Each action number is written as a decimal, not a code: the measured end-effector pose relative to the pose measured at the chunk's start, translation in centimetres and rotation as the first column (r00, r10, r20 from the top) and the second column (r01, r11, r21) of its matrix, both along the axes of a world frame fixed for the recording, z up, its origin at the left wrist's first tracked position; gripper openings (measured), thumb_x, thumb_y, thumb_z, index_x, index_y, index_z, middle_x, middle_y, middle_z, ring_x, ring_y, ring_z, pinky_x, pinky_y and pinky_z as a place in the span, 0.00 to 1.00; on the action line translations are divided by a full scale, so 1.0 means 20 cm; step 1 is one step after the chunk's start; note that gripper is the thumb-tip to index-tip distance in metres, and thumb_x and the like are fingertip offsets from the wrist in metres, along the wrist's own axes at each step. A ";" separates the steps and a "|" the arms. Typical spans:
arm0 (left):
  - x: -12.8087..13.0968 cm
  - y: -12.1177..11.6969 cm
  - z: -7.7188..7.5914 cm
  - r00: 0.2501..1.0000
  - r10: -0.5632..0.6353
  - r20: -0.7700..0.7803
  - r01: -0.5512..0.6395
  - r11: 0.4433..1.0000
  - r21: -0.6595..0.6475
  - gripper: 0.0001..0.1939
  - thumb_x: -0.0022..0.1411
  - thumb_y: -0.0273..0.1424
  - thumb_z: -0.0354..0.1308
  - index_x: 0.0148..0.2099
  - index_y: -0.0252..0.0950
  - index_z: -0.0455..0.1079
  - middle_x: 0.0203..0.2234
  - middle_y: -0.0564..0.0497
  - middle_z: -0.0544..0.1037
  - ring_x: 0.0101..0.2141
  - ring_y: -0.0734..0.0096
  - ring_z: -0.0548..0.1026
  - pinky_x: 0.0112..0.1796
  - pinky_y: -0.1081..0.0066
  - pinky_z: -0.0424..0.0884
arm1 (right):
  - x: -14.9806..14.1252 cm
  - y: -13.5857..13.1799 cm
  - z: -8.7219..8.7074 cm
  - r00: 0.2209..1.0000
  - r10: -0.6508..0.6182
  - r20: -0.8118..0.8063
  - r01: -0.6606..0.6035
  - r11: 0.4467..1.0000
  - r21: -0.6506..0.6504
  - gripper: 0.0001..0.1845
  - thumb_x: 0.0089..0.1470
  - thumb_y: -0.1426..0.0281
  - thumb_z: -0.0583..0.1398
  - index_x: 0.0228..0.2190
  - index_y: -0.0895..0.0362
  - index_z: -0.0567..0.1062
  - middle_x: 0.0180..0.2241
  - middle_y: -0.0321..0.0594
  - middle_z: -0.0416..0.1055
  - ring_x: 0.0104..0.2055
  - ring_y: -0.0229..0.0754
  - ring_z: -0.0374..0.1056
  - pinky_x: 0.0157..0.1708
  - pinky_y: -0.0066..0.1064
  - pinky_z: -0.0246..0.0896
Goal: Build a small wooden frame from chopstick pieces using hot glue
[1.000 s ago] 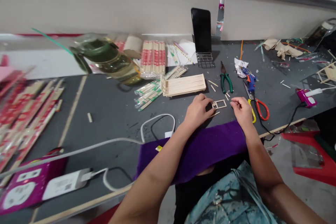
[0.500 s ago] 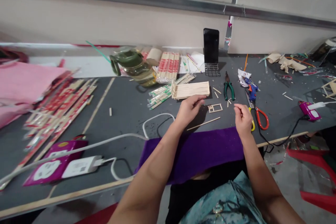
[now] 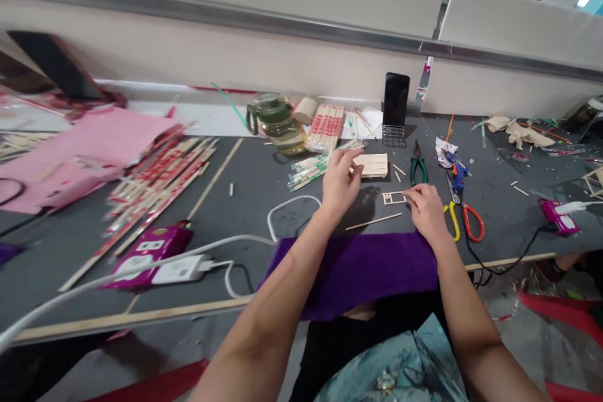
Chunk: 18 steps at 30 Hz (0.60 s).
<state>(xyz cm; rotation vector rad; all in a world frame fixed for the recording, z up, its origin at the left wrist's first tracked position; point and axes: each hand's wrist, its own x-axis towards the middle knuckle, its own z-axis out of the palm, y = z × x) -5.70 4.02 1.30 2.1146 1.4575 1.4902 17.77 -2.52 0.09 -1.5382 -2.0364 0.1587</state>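
My left hand (image 3: 340,183) reaches over the left half of a small stick model (image 3: 375,166), its fingers curled around the near and far edges. The hand hides the model's left end. At the right end of a little ladder-like stick frame (image 3: 394,198), my right hand (image 3: 426,208) has thumb and fingertips pinched together on it. The frame lies on the dark table, in front of the model. A single thin stick (image 3: 374,222) rests nearer to me, just beyond a purple cloth (image 3: 367,270).
Green-handled pliers (image 3: 418,166), a blue glue gun (image 3: 456,173) and red-and-yellow scissors (image 3: 472,223) lie to the right. A phone (image 3: 396,100) stands behind. Leftward are a jug (image 3: 280,129), packaged sticks (image 3: 325,127), white cable (image 3: 245,239) and a purple power block (image 3: 151,254).
My left hand has moved from the model's near right side onto its left part. My right hand has come leftward to the small frame. The view has shifted left.
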 end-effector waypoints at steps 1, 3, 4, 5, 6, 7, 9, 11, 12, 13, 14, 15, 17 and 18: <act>0.00 0.00 0.02 1.000 -0.004 -0.026 0.004 1.000 -0.025 0.16 0.64 0.24 0.54 0.53 0.37 0.70 0.45 0.44 0.75 0.36 0.69 0.74 0.34 0.70 0.72 | 0.00 0.03 0.01 0.999 -0.024 0.048 0.025 1.000 -0.013 0.17 0.60 0.77 0.57 0.46 0.53 0.80 0.45 0.48 0.72 0.48 0.50 0.64 0.49 0.41 0.63; -0.02 -0.01 0.05 0.998 -0.024 -0.065 0.017 0.994 -0.104 0.15 0.63 0.25 0.55 0.52 0.36 0.71 0.42 0.44 0.75 0.37 0.67 0.75 0.35 0.68 0.73 | 0.02 0.08 0.01 0.992 -0.035 0.123 0.040 0.998 -0.042 0.19 0.58 0.76 0.61 0.50 0.52 0.78 0.47 0.49 0.71 0.49 0.52 0.62 0.49 0.43 0.62; -0.02 -0.02 0.06 0.997 -0.035 -0.071 0.025 0.989 -0.145 0.14 0.63 0.26 0.56 0.52 0.36 0.71 0.42 0.44 0.75 0.38 0.66 0.75 0.36 0.67 0.74 | 0.03 0.10 0.01 0.988 -0.015 0.153 0.025 0.998 -0.063 0.20 0.56 0.75 0.63 0.51 0.52 0.78 0.48 0.49 0.70 0.50 0.52 0.61 0.50 0.44 0.62; -0.02 -0.03 0.06 0.997 -0.046 -0.068 0.033 0.983 -0.181 0.14 0.63 0.27 0.57 0.51 0.35 0.72 0.42 0.44 0.75 0.38 0.66 0.75 0.37 0.66 0.74 | 0.04 0.12 0.00 0.985 0.018 0.174 -0.002 0.996 -0.089 0.21 0.55 0.74 0.65 0.51 0.52 0.77 0.48 0.49 0.69 0.51 0.53 0.61 0.50 0.44 0.62; -0.02 -0.04 0.05 0.997 -0.055 -0.058 0.041 0.977 -0.211 0.13 0.63 0.28 0.57 0.51 0.35 0.72 0.43 0.44 0.75 0.38 0.66 0.75 0.37 0.66 0.74 | 0.05 0.14 0.00 0.981 0.056 0.185 -0.035 0.992 -0.117 0.23 0.53 0.74 0.67 0.51 0.52 0.77 0.49 0.49 0.69 0.51 0.53 0.60 0.50 0.44 0.61; -0.01 -0.05 0.04 0.997 -0.059 -0.046 0.047 0.971 -0.233 0.13 0.63 0.28 0.57 0.51 0.36 0.72 0.44 0.44 0.75 0.38 0.66 0.76 0.38 0.66 0.74 | 0.05 0.16 0.00 0.978 0.092 0.187 -0.066 0.988 -0.142 0.23 0.52 0.73 0.68 0.51 0.52 0.78 0.48 0.48 0.69 0.51 0.52 0.60 0.51 0.43 0.61; 0.01 -0.07 0.02 0.998 -0.053 -0.031 0.043 0.965 -0.259 0.13 0.63 0.28 0.56 0.50 0.37 0.72 0.44 0.45 0.75 0.39 0.66 0.76 0.38 0.66 0.74 | 0.03 0.20 -0.01 0.974 0.139 0.177 -0.109 0.980 -0.169 0.23 0.50 0.73 0.70 0.49 0.51 0.78 0.47 0.46 0.70 0.51 0.50 0.61 0.51 0.41 0.60; 0.03 -0.10 -0.01 0.998 -0.049 -0.030 0.038 0.959 -0.279 0.14 0.62 0.28 0.56 0.49 0.37 0.73 0.44 0.46 0.76 0.39 0.65 0.77 0.40 0.66 0.74 | 0.01 0.23 -0.01 0.975 0.150 0.163 -0.123 0.978 -0.167 0.22 0.47 0.72 0.71 0.46 0.50 0.80 0.46 0.43 0.71 0.50 0.48 0.62 0.50 0.38 0.60; 0.04 -0.11 -0.02 0.998 -0.056 -0.028 0.046 0.956 -0.291 0.14 0.61 0.27 0.56 0.50 0.37 0.73 0.44 0.46 0.76 0.39 0.66 0.77 0.40 0.66 0.74 | 0.01 0.25 0.00 0.978 0.144 0.154 -0.119 0.980 -0.160 0.22 0.47 0.72 0.71 0.45 0.49 0.80 0.45 0.42 0.71 0.49 0.47 0.63 0.50 0.36 0.60; 0.05 -0.13 -0.02 0.998 -0.058 -0.027 0.048 0.953 -0.300 0.15 0.61 0.27 0.55 0.50 0.37 0.73 0.44 0.46 0.77 0.39 0.66 0.77 0.40 0.66 0.74 | 0.01 0.26 0.00 0.982 0.127 0.141 -0.106 0.983 -0.149 0.21 0.47 0.72 0.71 0.45 0.49 0.80 0.44 0.41 0.72 0.49 0.46 0.64 0.49 0.34 0.60; 0.05 -0.14 -0.03 0.998 -0.054 -0.029 0.042 0.950 -0.309 0.15 0.62 0.26 0.54 0.50 0.37 0.73 0.42 0.46 0.78 0.38 0.66 0.77 0.41 0.67 0.73 | 0.02 0.27 0.01 0.988 0.094 0.125 -0.077 0.988 -0.133 0.20 0.49 0.72 0.70 0.45 0.49 0.79 0.44 0.41 0.73 0.49 0.45 0.65 0.48 0.33 0.60; 0.05 -0.15 -0.03 0.999 -0.042 -0.034 0.029 0.948 -0.317 0.15 0.62 0.25 0.53 0.50 0.37 0.73 0.40 0.47 0.78 0.38 0.65 0.77 0.41 0.67 0.73 | 0.04 0.27 0.03 0.993 0.045 0.107 -0.033 0.993 -0.115 0.17 0.53 0.71 0.67 0.46 0.50 0.79 0.43 0.41 0.74 0.48 0.44 0.66 0.48 0.32 0.60; 0.04 -0.17 -0.04 0.999 -0.014 -0.039 0.000 0.945 -0.327 0.15 0.63 0.26 0.52 0.50 0.37 0.74 0.36 0.48 0.80 0.36 0.64 0.77 0.40 0.66 0.72 | 0.11 0.26 0.06 0.992 -0.107 0.062 0.111 0.991 -0.072 0.13 0.63 0.69 0.57 0.47 0.54 0.77 0.42 0.43 0.76 0.44 0.44 0.69 0.45 0.33 0.60; 0.02 -0.18 -0.04 0.999 -0.002 -0.040 -0.011 0.943 -0.334 0.14 0.64 0.27 0.52 0.49 0.37 0.74 0.33 0.49 0.79 0.35 0.64 0.77 0.40 0.66 0.71 | 0.16 0.24 0.08 0.981 -0.188 0.041 0.191 0.980 -0.056 0.15 0.67 0.66 0.52 0.46 0.56 0.77 0.40 0.45 0.76 0.42 0.44 0.69 0.43 0.33 0.59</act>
